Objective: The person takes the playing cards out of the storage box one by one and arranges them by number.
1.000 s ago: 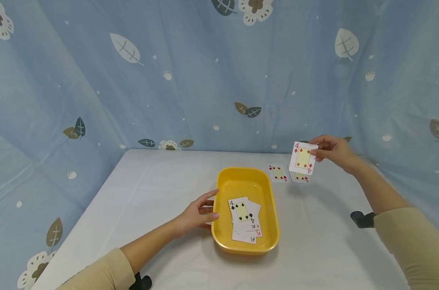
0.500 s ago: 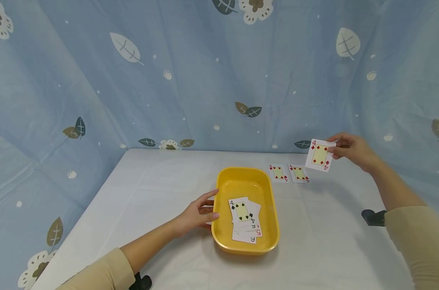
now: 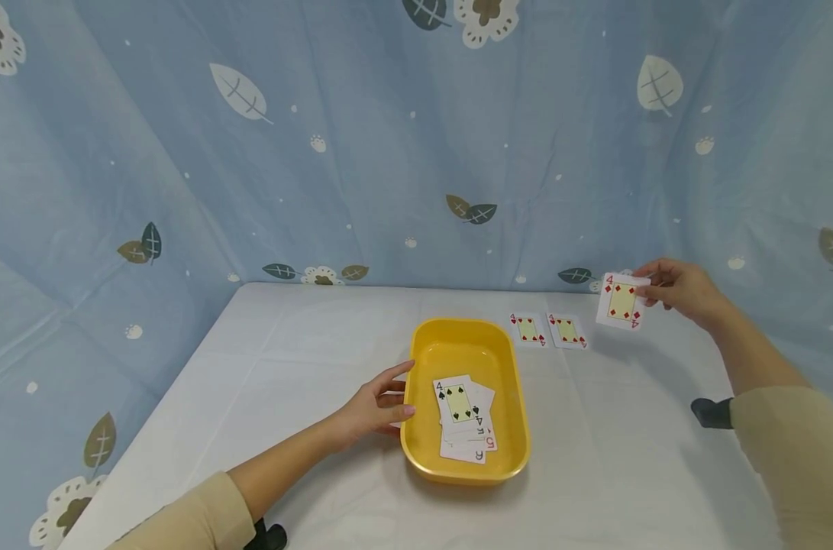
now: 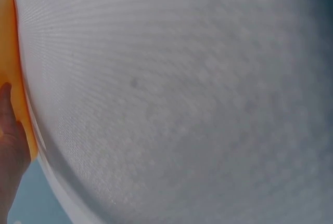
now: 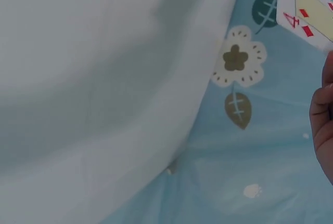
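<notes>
Right hand (image 3: 677, 289) pinches the white four-of-diamonds playing card (image 3: 622, 301) right of two face-up red fours (image 3: 548, 330), left hand (image 3: 378, 403) relaxed against the yellow plastic tray (image 3: 466, 466).

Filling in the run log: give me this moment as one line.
right hand: holds four of diamonds above table | left hand: rests on yellow tray | two red fours: on table

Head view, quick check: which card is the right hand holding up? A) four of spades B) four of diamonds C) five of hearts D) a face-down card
B: the right hand pinches the four of diamonds above the table, face to the camera, with red diamond pips and a red 4 showing. The four of spades lies on top of the pile in the yellow tray.
</notes>
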The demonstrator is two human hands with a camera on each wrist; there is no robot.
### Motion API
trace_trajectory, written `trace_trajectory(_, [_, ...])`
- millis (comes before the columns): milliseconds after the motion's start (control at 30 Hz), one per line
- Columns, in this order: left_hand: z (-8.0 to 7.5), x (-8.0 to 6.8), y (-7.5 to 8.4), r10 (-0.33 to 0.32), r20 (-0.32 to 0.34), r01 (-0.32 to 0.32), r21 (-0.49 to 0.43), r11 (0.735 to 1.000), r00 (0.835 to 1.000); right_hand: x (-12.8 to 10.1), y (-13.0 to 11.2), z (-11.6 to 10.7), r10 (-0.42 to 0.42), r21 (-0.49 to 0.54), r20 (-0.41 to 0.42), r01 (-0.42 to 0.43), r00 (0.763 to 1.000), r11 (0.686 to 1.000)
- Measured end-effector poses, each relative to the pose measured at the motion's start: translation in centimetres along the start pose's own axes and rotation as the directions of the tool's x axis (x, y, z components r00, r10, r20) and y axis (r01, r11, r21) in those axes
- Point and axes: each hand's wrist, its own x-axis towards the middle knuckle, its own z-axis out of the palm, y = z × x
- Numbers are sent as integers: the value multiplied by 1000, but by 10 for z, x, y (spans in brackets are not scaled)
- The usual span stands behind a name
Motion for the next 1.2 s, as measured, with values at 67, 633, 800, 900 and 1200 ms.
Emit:
trace_trajectory(67, [0,0,0,2,1,-2,-6,1000,1000,1,3,2,-6,-21,14,6,1000,1000])
trace_trajectory(633, [1,-1,1,1,-10,-1,6,1000,1000,12,21,28,37,-177,146,-11,989,984])
trace_trajectory(800, [0,0,-1,-2,-10,2,11,1000,1000,16,27,35,20,-155,127,0,992,988])
trace_trajectory(900, [0,-1,0,5,-8,-5,6,1000,1000,17,34,40,36,-150,119,-18,992,989])
trace_trajectory(1200, [-1,0,1,0,9,-1,6,1000,1000,21,58,60,120,-183,-11,-120,993,976])
